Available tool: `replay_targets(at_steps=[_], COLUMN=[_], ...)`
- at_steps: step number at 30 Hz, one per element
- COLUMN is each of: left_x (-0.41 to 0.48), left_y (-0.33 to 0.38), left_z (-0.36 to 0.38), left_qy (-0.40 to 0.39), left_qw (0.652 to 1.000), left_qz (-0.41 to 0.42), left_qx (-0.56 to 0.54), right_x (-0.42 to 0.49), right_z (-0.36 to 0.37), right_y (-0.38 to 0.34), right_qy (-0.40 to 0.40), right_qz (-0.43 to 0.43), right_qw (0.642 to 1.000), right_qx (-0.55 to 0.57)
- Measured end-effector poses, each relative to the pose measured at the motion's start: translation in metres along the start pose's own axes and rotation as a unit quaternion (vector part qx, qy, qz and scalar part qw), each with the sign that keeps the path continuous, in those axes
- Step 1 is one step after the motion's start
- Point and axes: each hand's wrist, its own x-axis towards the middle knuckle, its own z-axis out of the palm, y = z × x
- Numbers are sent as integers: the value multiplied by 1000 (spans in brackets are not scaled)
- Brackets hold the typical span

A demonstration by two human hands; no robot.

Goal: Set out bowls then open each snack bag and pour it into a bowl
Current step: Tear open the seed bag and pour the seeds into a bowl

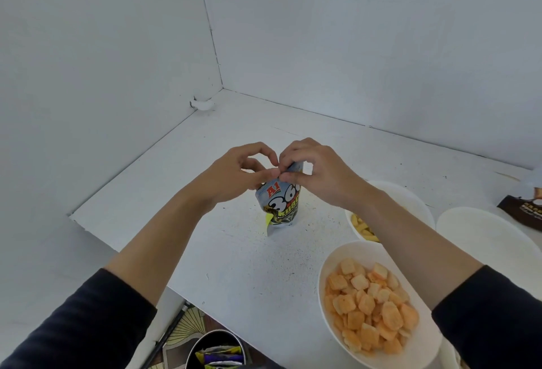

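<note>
A small silver snack bag (281, 207) with red and black print stands upright on the white table (234, 251), a little left of centre. My left hand (240, 173) and my right hand (318, 170) both pinch its top edge between thumb and fingers, touching each other above it. To the right, a white bowl (331, 254) near me holds orange square puffs. Behind my right forearm a second white bowl (410, 198) holds pale yellow snacks. A third white bowl (481, 233) at the far right shows no contents.
A dark brown snack bag (522, 210) lies at the right edge. White walls close the table on the left and back. Below the table's near edge stands a round metal bin (217, 348) with empty wrappers, on a patterned floor.
</note>
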Motion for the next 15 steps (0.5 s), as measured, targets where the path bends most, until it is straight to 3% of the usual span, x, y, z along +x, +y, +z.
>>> replay_targets(at_steps=[6,9,15], left_x=[-2,0,-3], left_y=[-2,1,13], left_z=[0,3,0], left_qy=[-71,-52,28], left_qw=[994,993,988], left_qz=[-44,-61,54], left_qx=[-70,-91,143], right_x=[-12,-18,-27], right_z=[-7,-9,-15], right_y=[6,6,4], right_qy=[-4,-1,17], right_qz=[-17,-9,4], right_qw=[1000,998,1000], right_qx=[19,60,20])
